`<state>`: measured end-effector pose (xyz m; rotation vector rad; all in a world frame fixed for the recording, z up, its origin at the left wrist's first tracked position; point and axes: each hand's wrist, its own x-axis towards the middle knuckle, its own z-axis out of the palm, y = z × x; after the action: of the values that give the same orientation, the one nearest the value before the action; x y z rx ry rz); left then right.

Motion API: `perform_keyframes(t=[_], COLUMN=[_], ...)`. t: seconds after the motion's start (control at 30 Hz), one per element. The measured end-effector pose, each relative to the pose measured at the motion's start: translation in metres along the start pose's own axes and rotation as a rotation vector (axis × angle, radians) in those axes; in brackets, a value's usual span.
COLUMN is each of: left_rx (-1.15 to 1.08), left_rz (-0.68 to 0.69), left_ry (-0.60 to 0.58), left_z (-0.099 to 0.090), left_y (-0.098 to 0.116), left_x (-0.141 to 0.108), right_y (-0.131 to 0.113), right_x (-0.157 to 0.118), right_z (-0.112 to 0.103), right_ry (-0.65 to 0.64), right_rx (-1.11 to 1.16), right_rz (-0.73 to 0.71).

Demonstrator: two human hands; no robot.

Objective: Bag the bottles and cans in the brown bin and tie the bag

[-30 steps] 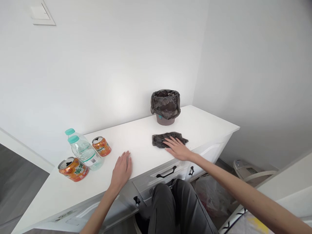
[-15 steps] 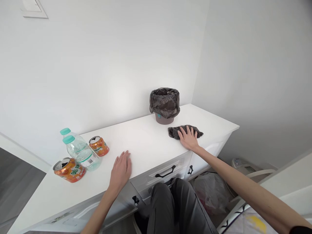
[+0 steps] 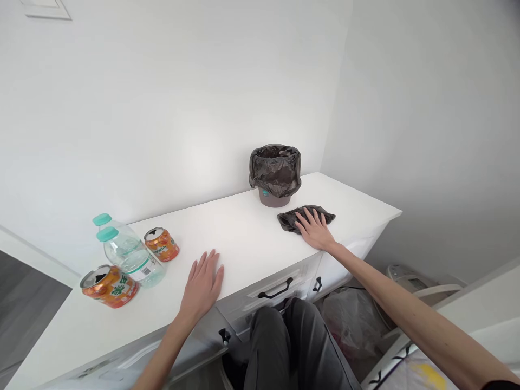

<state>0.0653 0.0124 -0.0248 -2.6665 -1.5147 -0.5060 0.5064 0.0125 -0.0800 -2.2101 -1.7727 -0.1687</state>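
My left hand lies flat on the white cabinet top with its fingers spread, touching nothing else. To its left stand an orange soda can, two clear plastic bottles with teal caps, the nearer bottle partly covering the other, and a second orange can. Both cans have opened tops. My right hand rests with stretched fingers on a crumpled black plastic bag that lies flat on the top. Just behind the bag stands a small brown bin lined with a black bag.
The cabinet top runs along a white wall, its right end near a grey-white side wall. Below its front edge are a drawer with a black handle and doors. A clear plastic bag lies on the floor at the right.
My left fingers have spread wider, the thumb now apart. My right hand still rests on the black bag, which has shifted only slightly. The view has tilted a little.
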Motion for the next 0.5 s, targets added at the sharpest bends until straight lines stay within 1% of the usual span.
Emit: perform_keyframes(t=[0.1, 0.17, 0.27, 0.37, 0.5], left_rx=[0.058, 0.085, 0.102, 0.106, 0.104], left_rz=[0.014, 0.043, 0.064, 0.028, 0.018], left_ry=[-0.061, -0.072, -0.093, -0.119, -0.078], left_z=[0.0, -0.001, 0.0, 0.003, 0.009], left_y=[-0.001, 0.0, 0.002, 0.005, 0.005], left_x=[0.003, 0.007, 0.016, 0.026, 0.031], right_y=[-0.007, -0.015, -0.028, -0.038, -0.044], right_x=[-0.009, -0.016, -0.025, -0.03, -0.03], right_z=[0.001, -0.002, -0.011, -0.018, -0.025], right_ry=[0.079, 0.094, 0.057, 0.025, 0.0], right_rx=[0.012, 0.026, 0.05, 0.073, 0.085], right_rz=[-0.071, -0.116, -0.153, -0.146, -0.117])
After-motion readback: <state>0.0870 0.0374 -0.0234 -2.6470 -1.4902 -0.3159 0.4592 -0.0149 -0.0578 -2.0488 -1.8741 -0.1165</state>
